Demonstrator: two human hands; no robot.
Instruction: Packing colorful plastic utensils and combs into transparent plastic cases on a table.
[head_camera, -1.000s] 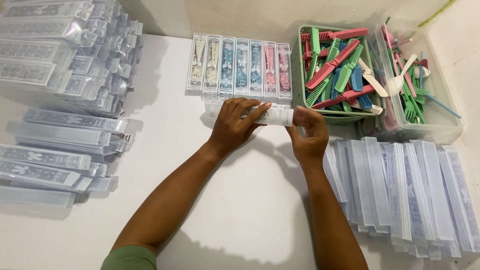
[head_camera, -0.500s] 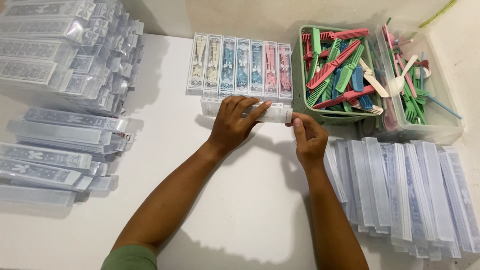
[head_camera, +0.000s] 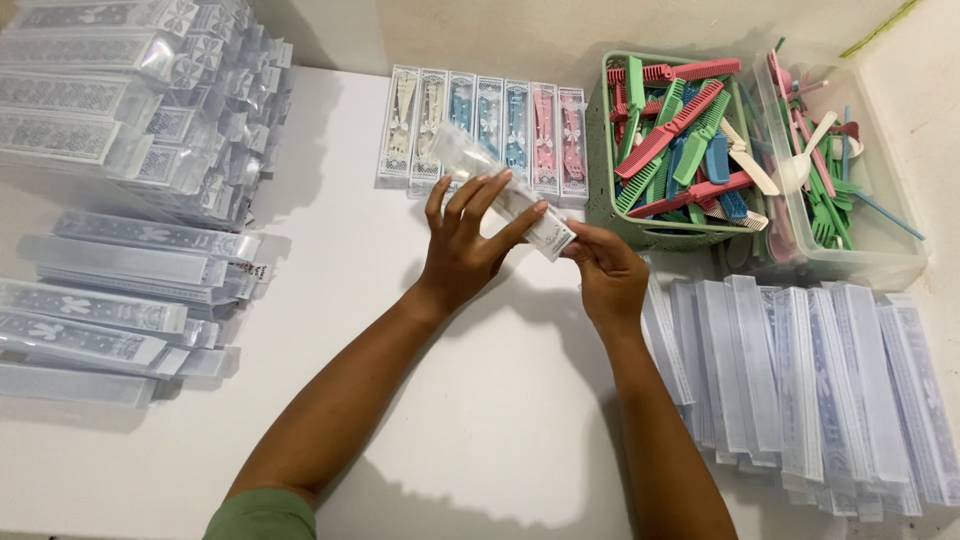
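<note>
Head view: near the middle of the frame both hands hold one clear box (head_camera: 500, 190) up off the white surface (head_camera: 470, 420). The box is long and narrow, tilted from upper left down to lower right, and seems to have a pale comb inside. The left hand (head_camera: 462, 245) lies against its near side with fingers (head_camera: 490, 190) spread, thumb underneath, grasping it loosely. The right hand (head_camera: 605, 275) has its fingers pinched shut on the lower right end, at the flap.

A second ago the box lay flat and level just in front of the row of filled boxes (head_camera: 487, 135), with both hands pressing on it. It has since been lifted and swung to a slant, nearer the person. That suggests the closing of the end is finished or being checked, and the box is about ready to join the row.

The row stands at upper centre, holding white, blue and pink combs. Right of it is a green basket (head_camera: 600, 190) full of loose combs (head_camera: 670, 140) in red, green and blue, then a clear tub (head_camera: 880, 265) of other plastic pieces. Flat empty sleeves (head_camera: 800, 390) fan out at lower right. Stacks of packed boxes (head_camera: 130, 110) fill the upper left, with more lying at middle left.
</note>
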